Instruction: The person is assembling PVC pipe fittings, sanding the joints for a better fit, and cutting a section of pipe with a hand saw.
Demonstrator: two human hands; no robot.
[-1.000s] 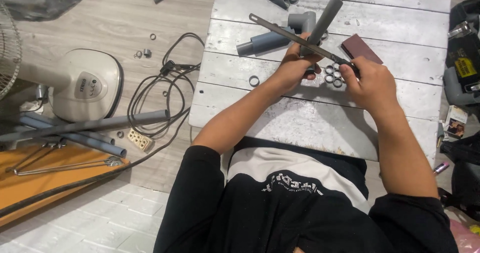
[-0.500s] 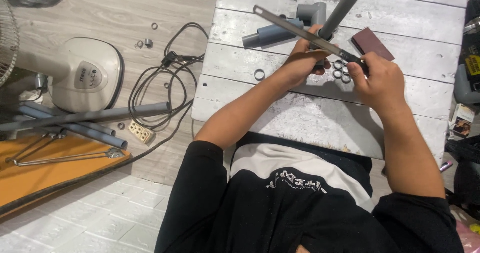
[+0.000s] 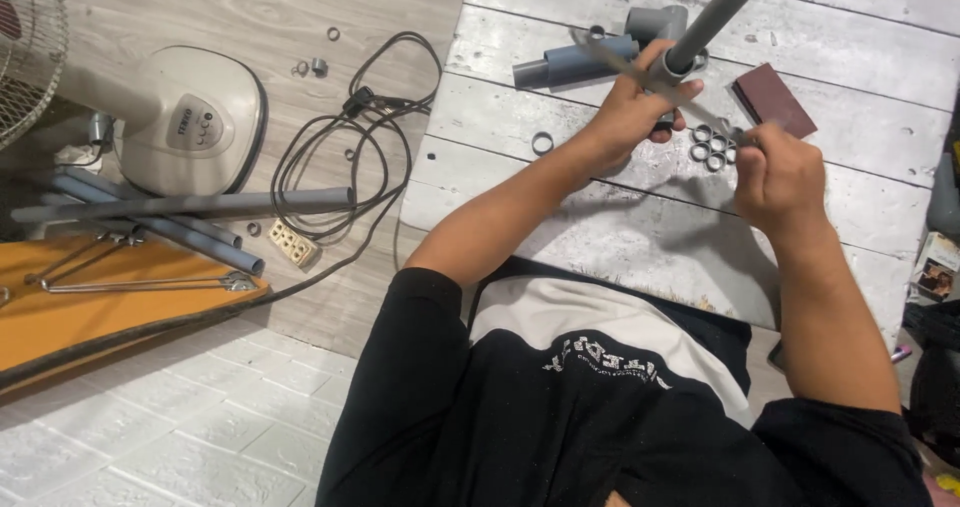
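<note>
Grey pipe [image 3: 708, 19] gripped by left hand [image 3: 632, 107], saw blade [image 3: 640, 72] across it, table edge [image 3: 430, 137] well apart

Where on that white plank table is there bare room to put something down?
The table is bare along its near edge, between the left forearm and the right hand. Far side is crowded: grey pipe in the left hand, fittings, cut rings, brown block.

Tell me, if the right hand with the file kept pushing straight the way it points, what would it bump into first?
Probably the little grey rings lying right in front of the right hand on the white table. Its file is blurred and already lies across the grey pipe that the left hand holds. Depth is unclear.
</note>
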